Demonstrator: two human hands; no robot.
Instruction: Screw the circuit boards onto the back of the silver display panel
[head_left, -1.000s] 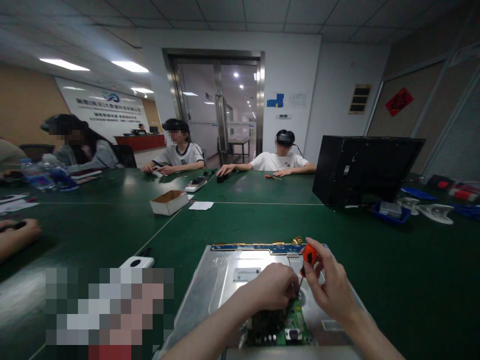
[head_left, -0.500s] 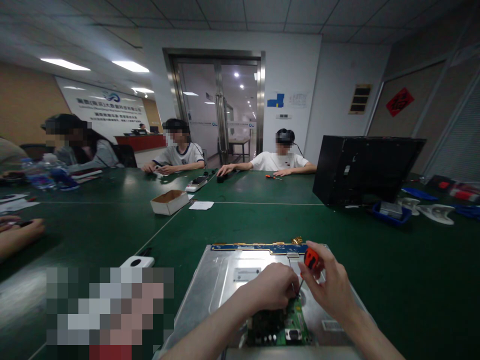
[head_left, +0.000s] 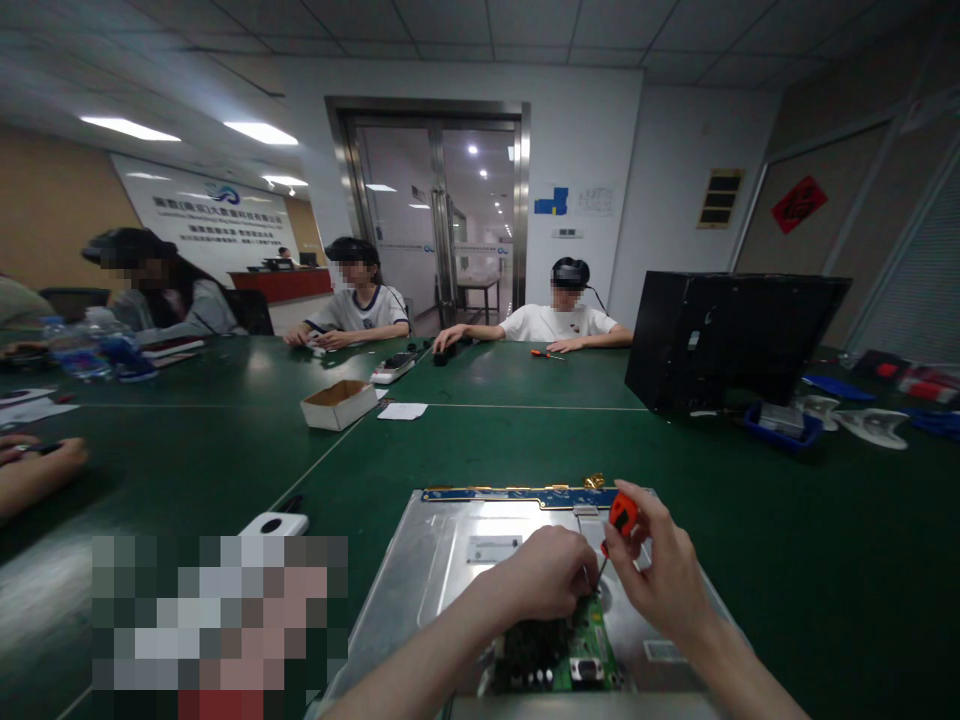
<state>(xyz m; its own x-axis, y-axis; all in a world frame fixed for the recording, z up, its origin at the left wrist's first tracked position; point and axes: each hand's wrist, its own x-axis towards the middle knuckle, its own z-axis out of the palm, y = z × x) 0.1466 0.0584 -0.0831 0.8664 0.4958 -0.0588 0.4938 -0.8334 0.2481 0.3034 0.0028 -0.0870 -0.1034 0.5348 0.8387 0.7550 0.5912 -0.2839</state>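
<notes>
A silver metal panel [head_left: 442, 560] lies on the green table, with a blue circuit strip [head_left: 510, 497] along its far edge. On its near part is a green circuit board [head_left: 596, 640]. My right hand [head_left: 667, 560] grips the orange handle of a screwdriver [head_left: 622, 515], whose thin shaft points down toward the board's far edge. Beside the shaft, my left hand [head_left: 551, 575] is closed with its fingertips curled down at the board; what they hold, if anything, is hidden.
An open cardboard box [head_left: 339, 405], a paper slip [head_left: 403, 411] and a white device [head_left: 276, 524] lie to the left. A black monitor casing [head_left: 731, 340] stands back right beside a blue tray [head_left: 784, 425]. Several people sit around the green table [head_left: 525, 440].
My right fingers have shifted slightly around the orange handle. My left hand and the panel look unmoved.
</notes>
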